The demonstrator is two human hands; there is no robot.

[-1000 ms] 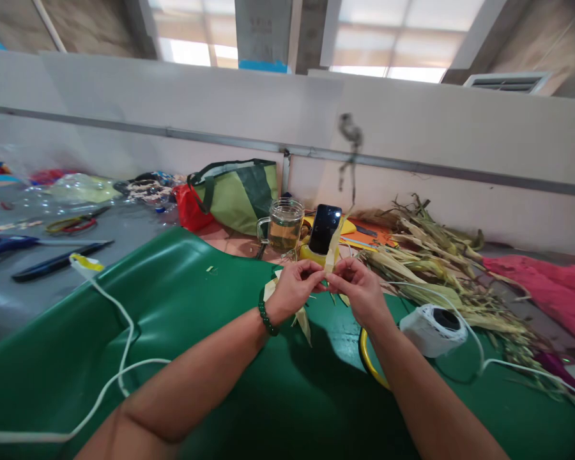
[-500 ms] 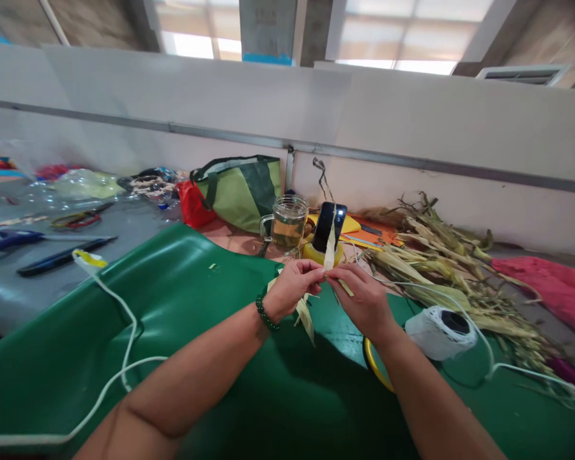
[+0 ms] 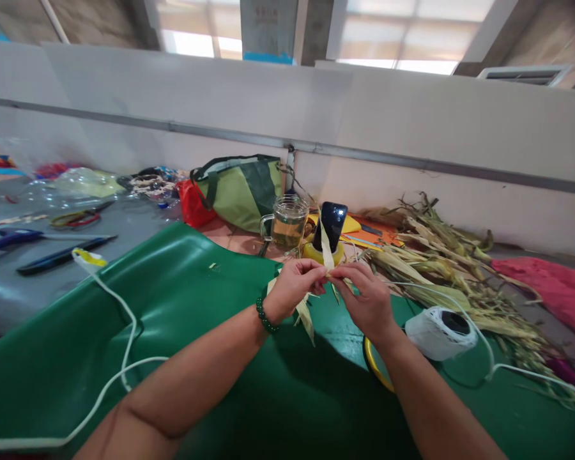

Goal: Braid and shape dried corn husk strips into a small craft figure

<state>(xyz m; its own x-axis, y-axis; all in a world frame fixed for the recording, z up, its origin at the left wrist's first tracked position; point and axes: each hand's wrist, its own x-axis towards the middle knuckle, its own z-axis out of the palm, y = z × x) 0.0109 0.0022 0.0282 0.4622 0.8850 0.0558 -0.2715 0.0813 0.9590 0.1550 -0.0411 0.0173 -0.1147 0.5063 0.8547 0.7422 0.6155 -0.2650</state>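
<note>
My left hand, with a dark bead bracelet at the wrist, pinches a pale husk strip near the centre of the view. Against its fingertips, my right hand is closed on the same strip from the right. The strip rises from between the fingers, in front of a dark phone that stands in a yellow holder. More pale husk pieces hang below my left hand. The exact spot where the fingers meet is partly hidden.
Behind the hands stand a glass mug and a green bag. Dry husks lie at the right, near a white string spool. A yellow ring and white cord lie on the green mat.
The upper end of the husk strip has swung to the left. My right hand's fingers have shifted slightly, while my left hand has barely moved.
</note>
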